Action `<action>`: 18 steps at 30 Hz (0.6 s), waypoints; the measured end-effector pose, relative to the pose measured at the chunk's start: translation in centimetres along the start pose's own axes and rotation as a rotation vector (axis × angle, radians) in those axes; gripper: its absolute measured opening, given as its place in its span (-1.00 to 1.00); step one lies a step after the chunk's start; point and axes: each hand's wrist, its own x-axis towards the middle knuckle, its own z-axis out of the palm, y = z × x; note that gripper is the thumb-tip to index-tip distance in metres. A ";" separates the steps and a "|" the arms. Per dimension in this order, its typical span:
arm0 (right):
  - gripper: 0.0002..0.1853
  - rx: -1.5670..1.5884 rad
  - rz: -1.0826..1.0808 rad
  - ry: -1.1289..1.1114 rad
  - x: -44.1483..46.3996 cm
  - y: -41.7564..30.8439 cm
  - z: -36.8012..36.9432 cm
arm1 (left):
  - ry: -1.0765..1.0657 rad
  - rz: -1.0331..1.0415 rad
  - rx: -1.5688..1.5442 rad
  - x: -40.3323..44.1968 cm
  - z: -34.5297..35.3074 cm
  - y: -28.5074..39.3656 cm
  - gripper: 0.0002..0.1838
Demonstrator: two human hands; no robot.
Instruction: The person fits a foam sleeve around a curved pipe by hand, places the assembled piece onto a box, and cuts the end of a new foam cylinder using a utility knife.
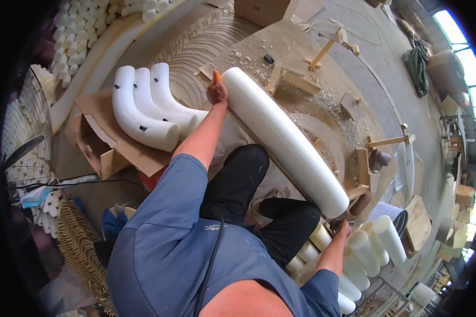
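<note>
A long, thick white foam cylinder [285, 142] lies slantwise along the near edge of the workbench [254, 45], in front of my knees. My left hand [217, 94] is closed against its far-left end, with an orange cover on one fingertip. At the near-right end, my right hand [342, 228] is just below the cylinder, its fingers curled. A small dark shape shows at those fingers, but I cannot tell what it is. Left of my left arm, three curved white foam pieces [145, 113] with small black inserts rest on a cardboard box [103, 140].
White shavings and wooden blocks [296, 82] lie on the bench, with a small black object [269, 58]. Wooden brackets [322, 53] stand at its far side. Several white cylinders [388, 238] stand beside my right hand. A fan [26, 137] is at the left.
</note>
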 end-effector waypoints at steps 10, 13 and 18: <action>-0.70 0.809 0.091 -0.492 -2.2 2.0 -5.1 | -0.025 0.056 -0.005 -1.0 0.8 -1.0 -0.60; -0.68 0.799 0.077 -0.501 -6.5 0.4 -6.2 | -0.104 0.044 -0.085 -1.0 -0.2 -0.3 -0.58; -0.73 0.892 -0.134 -0.848 -9.1 -1.1 -7.5 | -0.033 0.099 -0.275 -2.1 -1.9 -2.3 -0.46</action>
